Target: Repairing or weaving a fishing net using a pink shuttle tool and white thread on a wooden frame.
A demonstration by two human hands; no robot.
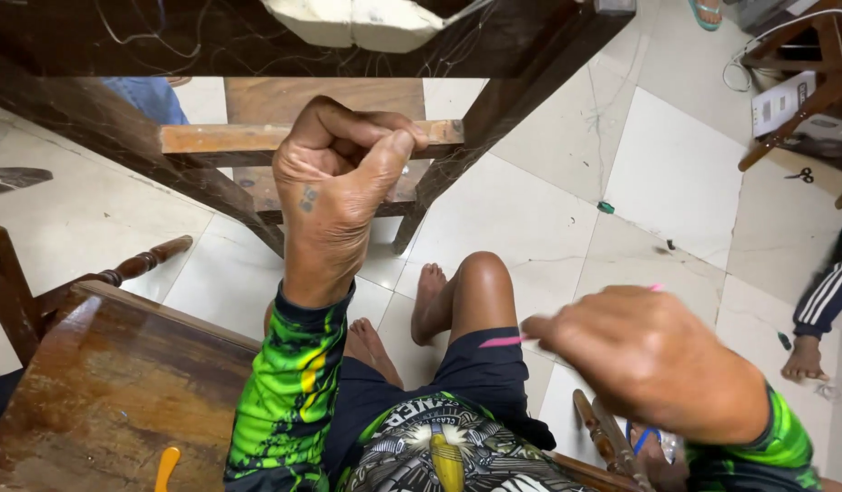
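Note:
My left hand (337,187) is raised in front of a dark wooden frame (521,64), fingers pinched together against a lighter wooden crossbar (211,138); thin threads run across the frame near the fingertips, but what it pinches is too fine to tell. My right hand (648,360) is lower right, blurred, closed around a thin pink stick-like tool (505,342) that pokes out to the left. Both arms wear green and black patterned sleeves. My bare knee and feet (457,301) show below, over the tiled floor.
A brown wooden table (111,392) with an orange handle on it is at lower left, beside a turned chair rail (138,266). Another person's striped leg and bare foot (817,328) are at the right. Scissors (801,174), a white box and wooden furniture stand at upper right.

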